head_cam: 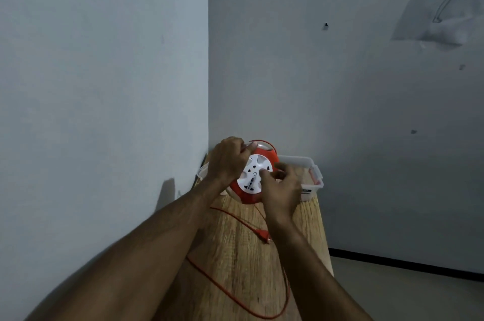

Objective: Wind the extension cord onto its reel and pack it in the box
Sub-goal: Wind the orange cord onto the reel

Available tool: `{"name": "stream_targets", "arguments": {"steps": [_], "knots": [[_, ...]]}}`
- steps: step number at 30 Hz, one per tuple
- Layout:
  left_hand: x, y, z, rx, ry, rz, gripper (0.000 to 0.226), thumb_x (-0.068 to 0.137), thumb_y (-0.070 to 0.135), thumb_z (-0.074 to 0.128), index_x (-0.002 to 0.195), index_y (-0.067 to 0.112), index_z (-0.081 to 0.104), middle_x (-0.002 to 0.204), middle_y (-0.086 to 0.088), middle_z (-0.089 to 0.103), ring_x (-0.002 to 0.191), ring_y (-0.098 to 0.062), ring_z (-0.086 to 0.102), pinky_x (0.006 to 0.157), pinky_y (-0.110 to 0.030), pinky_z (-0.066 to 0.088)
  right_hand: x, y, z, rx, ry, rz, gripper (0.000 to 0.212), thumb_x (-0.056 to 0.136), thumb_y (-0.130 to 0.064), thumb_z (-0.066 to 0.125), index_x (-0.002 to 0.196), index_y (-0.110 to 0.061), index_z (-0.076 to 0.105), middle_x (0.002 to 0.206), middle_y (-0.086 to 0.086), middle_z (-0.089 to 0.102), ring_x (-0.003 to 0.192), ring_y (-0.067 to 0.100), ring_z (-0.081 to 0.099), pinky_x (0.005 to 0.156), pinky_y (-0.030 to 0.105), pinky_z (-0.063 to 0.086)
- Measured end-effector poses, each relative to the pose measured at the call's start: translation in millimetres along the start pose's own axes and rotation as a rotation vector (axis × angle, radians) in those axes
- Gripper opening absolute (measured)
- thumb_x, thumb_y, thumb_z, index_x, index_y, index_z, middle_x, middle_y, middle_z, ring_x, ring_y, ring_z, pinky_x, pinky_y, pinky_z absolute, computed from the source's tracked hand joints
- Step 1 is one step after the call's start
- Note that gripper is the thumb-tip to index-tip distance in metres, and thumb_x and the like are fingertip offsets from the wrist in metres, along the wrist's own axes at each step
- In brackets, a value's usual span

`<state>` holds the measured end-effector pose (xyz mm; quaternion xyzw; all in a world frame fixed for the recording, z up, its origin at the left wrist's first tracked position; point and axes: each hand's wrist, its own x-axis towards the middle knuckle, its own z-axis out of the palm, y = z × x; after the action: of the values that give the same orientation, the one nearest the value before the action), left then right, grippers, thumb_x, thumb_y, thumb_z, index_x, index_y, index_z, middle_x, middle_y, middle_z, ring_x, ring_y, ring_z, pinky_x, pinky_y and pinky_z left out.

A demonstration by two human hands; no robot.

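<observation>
Holding the round orange cord reel with white socket face [252, 176] tilted up above the far end of the narrow wood-grain bench [235, 255], both hands on it. Left hand [227, 161] wraps the reel's upper-left rim, fingers curled over the edge, so that grip is clamped on the reel. Right hand [284, 189] sits at the reel's right side, thumb and fingertips on the white face near the sockets; fingers bent, but whether they actually pinch a knob or only touch is hard to tell, since the hand covers that spot. Reel's lower-right edge is hidden behind the right hand.

Thin orange cord [235, 221] trails loose from under the reel, runs down the bench and loops back near the bottom of the frame; part of it passes behind the right forearm. Orange plug [263, 235] lies on the bench just beside the right wrist.

Clear plastic box with clip handles [311, 171] sits at the bench's far end, behind the reel; its left half is blocked by reel and hands. Contents not readable. Grey walls [104, 59] meet in the corner behind.
</observation>
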<state>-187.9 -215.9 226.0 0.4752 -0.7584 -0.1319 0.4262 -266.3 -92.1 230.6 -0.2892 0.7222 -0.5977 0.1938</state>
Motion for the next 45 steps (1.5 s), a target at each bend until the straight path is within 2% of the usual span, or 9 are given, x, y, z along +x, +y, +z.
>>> {"name": "stream_targets", "arguments": {"steps": [3,8,16,24,27,30,33,38,45], "knots": [[0.4,4.2,0.6,-0.019,-0.015,-0.009,0.042,0.097,0.052,0.052,0.072,0.019,0.06,0.064,0.009,0.054,0.056,-0.008,0.054,0.057,-0.016,0.038,5.5,12.5,3.6,-0.366,-0.039,-0.337,0.052,0.091,-0.041,0.07,0.136,-0.02,0.058,0.127,0.002,0.066,0.109,0.02,0.067,0.085,0.03,0.057],[-1.1,9.6,5.7,-0.047,-0.047,0.022,0.046,0.098,0.048,0.052,0.08,0.009,0.069,0.07,0.004,0.06,0.059,-0.01,0.053,0.061,-0.018,0.04,13.8,27.1,16.3,-0.57,-0.099,-0.396,0.074,0.087,-0.061,0.065,0.147,-0.021,0.047,0.146,0.009,0.048,0.121,0.027,0.06,0.093,0.032,0.054],[-2.9,11.4,1.1,0.003,-0.053,0.028,0.044,0.098,0.047,0.052,0.071,0.013,0.061,0.067,0.004,0.055,0.057,-0.008,0.049,0.058,-0.02,0.035,23.3,28.1,21.4,-0.262,-0.02,-0.352,0.059,0.071,-0.051,0.086,0.117,-0.021,0.065,0.116,0.0,0.066,0.101,0.018,0.067,0.087,0.035,0.061],[-9.8,14.2,7.1,0.083,-0.063,0.128,0.048,0.095,0.054,0.054,0.086,0.009,0.07,0.079,-0.001,0.067,0.066,-0.01,0.054,0.063,-0.024,0.046,29.8,6.8,39.5,0.758,-0.04,0.911,0.076,0.074,-0.036,0.088,0.132,-0.013,0.046,0.133,0.011,0.057,0.123,0.035,0.056,0.1,0.052,0.051],[-11.4,14.8,7.5,0.114,-0.063,0.157,0.047,0.096,0.052,0.054,0.084,0.008,0.068,0.075,0.003,0.055,0.066,-0.01,0.05,0.061,-0.023,0.035,29.8,-4.3,31.7,1.039,-0.033,1.063,0.06,0.086,-0.023,0.08,0.135,-0.005,0.05,0.128,0.015,0.064,0.112,0.031,0.069,0.072,0.043,0.056],[-7.4,6.3,4.4,0.075,-0.063,0.08,0.047,0.096,0.052,0.052,0.077,0.011,0.065,0.071,0.004,0.058,0.061,-0.009,0.052,0.06,-0.022,0.039,14.1,-13.7,17.2,1.033,-0.146,0.984,0.046,0.091,-0.012,0.073,0.131,0.0,0.054,0.097,0.02,0.067,0.046,0.021,0.07,0.037,0.029,0.051],[-6.4,-2.9,-2.1,0.031,-0.025,-0.016,0.046,0.097,0.052,0.051,0.068,0.017,0.058,0.063,0.006,0.055,0.055,-0.008,0.052,0.06,-0.02,0.038,1.2,-3.0,9.1,0.667,-0.089,0.707,0.032,0.092,-0.011,0.071,0.12,-0.002,0.059,0.101,0.018,0.07,0.065,0.028,0.076,0.05,0.034,0.059],[-2.9,-5.4,-1.7,-0.012,-0.027,-0.069,0.049,0.096,0.054,0.05,0.065,0.018,0.06,0.058,0.007,0.055,0.054,-0.008,0.055,0.059,-0.02,0.043,-3.9,24.4,7.8,-0.246,-0.008,-0.291,0.032,0.093,-0.038,0.07,0.121,-0.023,0.063,0.107,-0.003,0.071,0.092,0.014,0.072,0.074,0.029,0.063],[-5.3,8.5,1.8,-0.036,-0.047,-0.023,0.041,0.096,0.052,0.053,0.07,0.022,0.057,0.064,0.009,0.055,0.054,-0.007,0.053,0.057,-0.015,0.035,15.4,30.6,20.6,-0.548,-0.109,-0.485,0.075,0.082,-0.068,0.065,0.138,-0.021,0.048,0.13,0.005,0.053,0.105,0.019,0.063,0.081,0.027,0.057]]}}
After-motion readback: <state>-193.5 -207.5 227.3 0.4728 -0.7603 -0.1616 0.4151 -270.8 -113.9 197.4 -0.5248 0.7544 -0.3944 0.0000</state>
